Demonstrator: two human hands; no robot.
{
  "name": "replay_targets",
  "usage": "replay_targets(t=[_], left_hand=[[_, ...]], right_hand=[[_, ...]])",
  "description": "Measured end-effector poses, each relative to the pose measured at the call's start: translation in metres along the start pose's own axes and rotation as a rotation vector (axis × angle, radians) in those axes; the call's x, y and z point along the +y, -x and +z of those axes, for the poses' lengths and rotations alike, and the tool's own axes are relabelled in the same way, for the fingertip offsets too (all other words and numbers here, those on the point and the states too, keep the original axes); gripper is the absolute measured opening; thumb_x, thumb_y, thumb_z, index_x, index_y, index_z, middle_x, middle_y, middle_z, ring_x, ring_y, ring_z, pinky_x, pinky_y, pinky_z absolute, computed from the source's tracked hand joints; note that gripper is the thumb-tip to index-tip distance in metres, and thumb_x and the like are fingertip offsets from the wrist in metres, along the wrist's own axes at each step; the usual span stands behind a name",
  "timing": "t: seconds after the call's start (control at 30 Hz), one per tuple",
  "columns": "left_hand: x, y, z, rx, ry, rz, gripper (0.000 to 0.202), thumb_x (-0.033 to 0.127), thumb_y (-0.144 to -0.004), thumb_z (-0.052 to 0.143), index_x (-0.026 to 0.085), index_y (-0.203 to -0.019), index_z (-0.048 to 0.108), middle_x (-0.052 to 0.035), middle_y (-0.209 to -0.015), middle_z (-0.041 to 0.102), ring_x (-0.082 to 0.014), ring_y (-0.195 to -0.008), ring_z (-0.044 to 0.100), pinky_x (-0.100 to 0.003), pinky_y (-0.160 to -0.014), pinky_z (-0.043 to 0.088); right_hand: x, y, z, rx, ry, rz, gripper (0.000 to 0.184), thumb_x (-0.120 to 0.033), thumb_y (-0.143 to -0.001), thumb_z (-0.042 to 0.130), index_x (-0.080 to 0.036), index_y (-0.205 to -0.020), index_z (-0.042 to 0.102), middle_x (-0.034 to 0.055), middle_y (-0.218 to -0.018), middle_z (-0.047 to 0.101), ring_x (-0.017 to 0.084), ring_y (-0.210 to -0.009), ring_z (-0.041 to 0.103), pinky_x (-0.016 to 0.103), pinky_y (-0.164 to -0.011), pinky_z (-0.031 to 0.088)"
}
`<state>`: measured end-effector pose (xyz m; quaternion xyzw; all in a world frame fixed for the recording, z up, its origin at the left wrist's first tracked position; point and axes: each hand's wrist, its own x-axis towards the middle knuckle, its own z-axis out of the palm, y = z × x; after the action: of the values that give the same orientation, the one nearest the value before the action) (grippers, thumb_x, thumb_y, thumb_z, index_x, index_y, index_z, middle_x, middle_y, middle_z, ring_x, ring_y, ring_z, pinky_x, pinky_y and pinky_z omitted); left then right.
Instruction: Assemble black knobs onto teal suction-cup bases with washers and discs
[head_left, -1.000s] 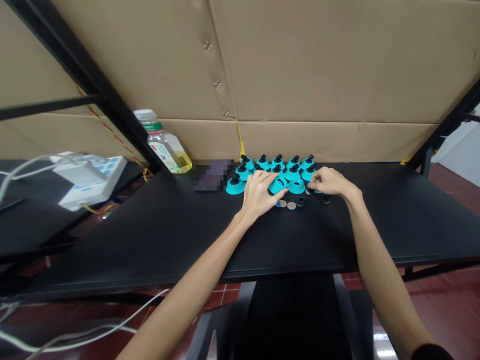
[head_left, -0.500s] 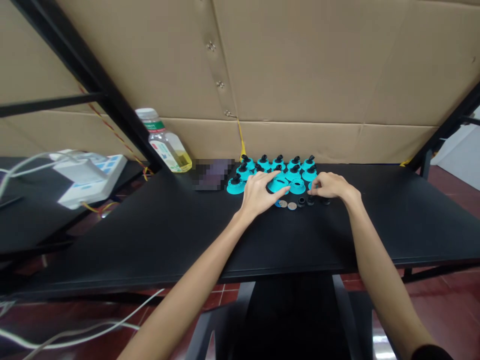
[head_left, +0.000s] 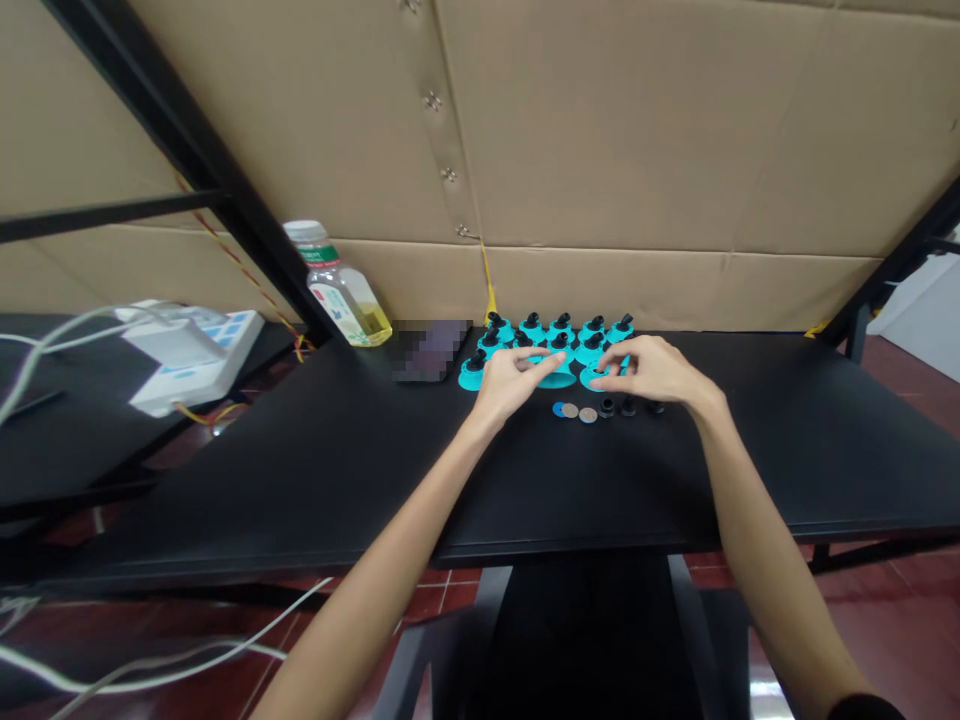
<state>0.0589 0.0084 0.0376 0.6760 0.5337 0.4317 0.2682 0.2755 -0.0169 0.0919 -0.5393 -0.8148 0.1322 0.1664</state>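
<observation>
My left hand (head_left: 516, 382) is closed on a turquoise cone-shaped base (head_left: 561, 380), thumb and fingers at its upper part. Close to its right, my right hand (head_left: 646, 368) has thumb and fingertips apart over another turquoise base (head_left: 589, 377), which they partly hide. I see nothing held between those fingers. Behind both hands stand rows of turquoise bases with black tops (head_left: 562, 322). One more capped base (head_left: 472, 372) is left of my left hand. In front lie several small black round parts (head_left: 628, 406), two pale discs (head_left: 588, 415) and a blue disc (head_left: 558, 409).
A bottle of yellow liquid (head_left: 349, 300) leans at the back left, beside a dark flat object with a pixelated surface (head_left: 431, 350). A cardboard wall (head_left: 675, 285) closes off the back of the black table (head_left: 337, 480). Further left is a white power strip (head_left: 199, 360) with cables.
My right hand has moved left, from above the black parts to the turquoise base, and its fingers have parted. My left thumb and fingers have drawn together on their base. The view has shifted slightly.
</observation>
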Motion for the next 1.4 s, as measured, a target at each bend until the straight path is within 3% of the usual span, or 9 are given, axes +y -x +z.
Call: replay_targets(t=[0.07,0.17,0.33,0.4,0.5,0.83,1.1,1.27,1.4], left_hand=[[0.000,0.000,-0.003,-0.029,-0.013,-0.070,0.041,0.055,-0.079,0.060,0.016,-0.077,0.075,-0.0063,-0.066,0.069,-0.0206,-0.065,0.065,-0.032,-0.056,0.048],[0.000,0.001,-0.007,-0.122,-0.049,-0.198,0.054,0.064,-0.082,0.052,0.016,-0.062,0.068,-0.0048,-0.051,0.060,-0.0194,-0.047,0.062,-0.031,-0.047,0.046],[0.004,0.002,-0.024,-0.370,0.055,-0.335,0.068,0.074,-0.083,0.041,0.015,-0.096,0.073,-0.0071,-0.049,0.064,-0.0185,-0.035,0.057,-0.031,-0.040,0.045],[0.005,0.004,-0.034,-0.507,0.118,-0.266,0.059,0.066,-0.079,0.058,0.018,-0.109,0.071,-0.0071,-0.054,0.068,-0.0151,-0.034,0.054,-0.029,-0.040,0.044],[0.003,0.006,-0.044,-0.628,0.157,-0.229,0.048,0.049,-0.070,0.075,0.021,-0.109,0.072,-0.0076,-0.059,0.071,-0.0121,-0.035,0.052,-0.027,-0.040,0.042],[-0.001,0.009,-0.032,-0.640,0.063,-0.281,0.015,0.030,-0.067,0.073,0.018,-0.074,0.074,-0.0025,-0.043,0.062,-0.0094,-0.033,0.046,-0.020,-0.037,0.031],[-0.009,0.008,-0.029,-0.592,0.087,-0.235,0.004,0.017,-0.065,0.067,0.017,-0.063,0.071,0.0027,-0.035,0.053,-0.0083,-0.031,0.045,-0.018,-0.035,0.025],[-0.010,0.006,-0.031,-0.615,0.113,-0.223,0.005,0.021,-0.069,0.071,0.016,-0.066,0.071,0.0011,-0.038,0.056,-0.0060,-0.031,0.042,-0.018,-0.035,0.026],[-0.006,0.005,-0.033,-0.615,0.159,-0.230,0.026,0.039,-0.076,0.072,0.016,-0.088,0.074,-0.0034,-0.048,0.065,-0.0055,-0.032,0.041,-0.019,-0.037,0.030]], right_hand=[[-0.016,-0.003,0.013,0.046,0.018,-0.079,0.033,-0.054,-0.073,0.068,-0.024,-0.086,0.070,-0.0004,-0.084,0.070,0.013,-0.072,0.058,0.024,-0.061,0.034],[-0.035,-0.008,0.033,0.040,0.127,-0.071,0.028,-0.044,-0.084,0.059,-0.019,-0.072,0.067,0.0024,-0.069,0.067,0.014,-0.067,0.057,0.025,-0.057,0.027],[-0.042,-0.015,0.048,0.017,0.164,-0.006,0.030,-0.032,-0.088,0.049,-0.018,-0.065,0.063,0.0043,-0.069,0.067,0.013,-0.063,0.054,0.026,-0.053,0.023],[-0.043,-0.015,0.049,-0.006,0.168,0.018,0.031,-0.029,-0.088,0.047,-0.017,-0.065,0.063,0.0048,-0.069,0.067,0.013,-0.062,0.054,0.026,-0.053,0.023],[-0.046,-0.015,0.051,-0.018,0.201,0.030,0.030,-0.029,-0.087,0.046,-0.018,-0.066,0.064,0.0056,-0.071,0.067,0.014,-0.064,0.054,0.027,-0.053,0.023],[-0.049,-0.014,0.065,-0.063,0.292,0.006,0.028,-0.024,-0.084,0.044,-0.015,-0.079,0.070,0.0108,-0.079,0.070,0.018,-0.067,0.058,0.028,-0.053,0.023],[-0.052,-0.013,0.066,-0.053,0.286,0.022,0.027,-0.026,-0.084,0.046,-0.015,-0.078,0.069,0.0108,-0.079,0.070,0.017,-0.068,0.058,0.029,-0.054,0.024],[-0.050,-0.013,0.063,-0.027,0.258,0.048,0.027,-0.029,-0.085,0.048,-0.016,-0.071,0.067,0.0085,-0.075,0.068,0.016,-0.066,0.056,0.029,-0.052,0.021],[-0.044,-0.014,0.059,0.036,0.220,0.043,0.030,-0.029,-0.086,0.048,-0.017,-0.064,0.064,0.0060,-0.069,0.066,0.014,-0.062,0.052,0.028,-0.052,0.019]])
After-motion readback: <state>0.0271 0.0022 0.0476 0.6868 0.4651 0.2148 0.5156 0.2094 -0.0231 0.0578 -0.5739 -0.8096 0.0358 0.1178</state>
